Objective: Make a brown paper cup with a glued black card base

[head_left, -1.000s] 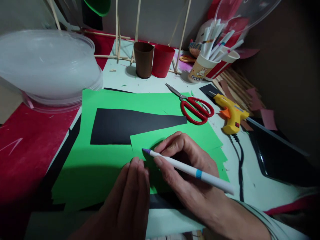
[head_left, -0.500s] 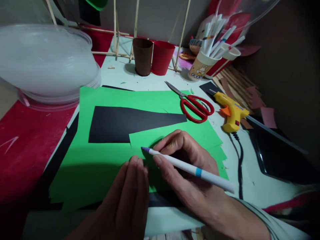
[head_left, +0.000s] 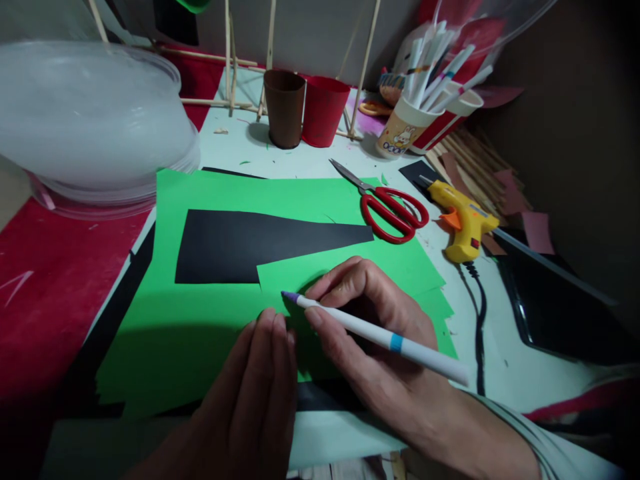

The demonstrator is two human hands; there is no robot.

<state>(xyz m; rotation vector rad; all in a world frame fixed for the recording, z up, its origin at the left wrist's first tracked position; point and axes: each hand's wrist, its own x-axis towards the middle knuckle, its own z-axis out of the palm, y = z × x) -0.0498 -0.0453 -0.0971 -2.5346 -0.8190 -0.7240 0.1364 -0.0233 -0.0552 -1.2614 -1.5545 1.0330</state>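
While the right hand (head_left: 380,333) pinches a white pen (head_left: 370,333), no print legible, the left hand (head_left: 255,393) lies flat on green paper (head_left: 200,313).

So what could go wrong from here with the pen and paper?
The left hand only presses flat near the edge of the green paper, so loose sheets may slide under the pen held in the right hand. The black strip lies loose and could shift too.

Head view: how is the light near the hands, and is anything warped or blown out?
Head view: both hands, left and right, throw a dark shadow over the near green paper; the plastic bowls look washed out; straight edges bow toward the corners; the pen is sharp.
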